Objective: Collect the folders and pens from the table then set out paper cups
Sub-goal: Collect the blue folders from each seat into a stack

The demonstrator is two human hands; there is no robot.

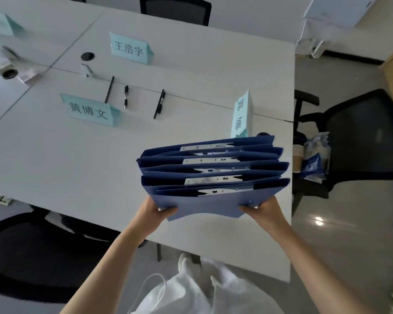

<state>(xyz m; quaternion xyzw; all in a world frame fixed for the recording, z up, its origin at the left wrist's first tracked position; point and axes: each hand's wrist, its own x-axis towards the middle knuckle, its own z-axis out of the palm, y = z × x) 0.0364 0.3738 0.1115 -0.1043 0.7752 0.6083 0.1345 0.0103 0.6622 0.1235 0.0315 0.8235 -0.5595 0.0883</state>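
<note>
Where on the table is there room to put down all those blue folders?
Bare table lies left of the folders, below the near name card. It is crowded further back, where the pens lie among the cards.

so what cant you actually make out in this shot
All in the head view:
- Exact number of folders: they overlap, and the fingers of the left hand and right hand are hidden beneath them.
- Far-left name card: text blurred, cut by the frame edge.
- Paper cups on the chair: count hidden by the table edge and a blue packet.
</note>
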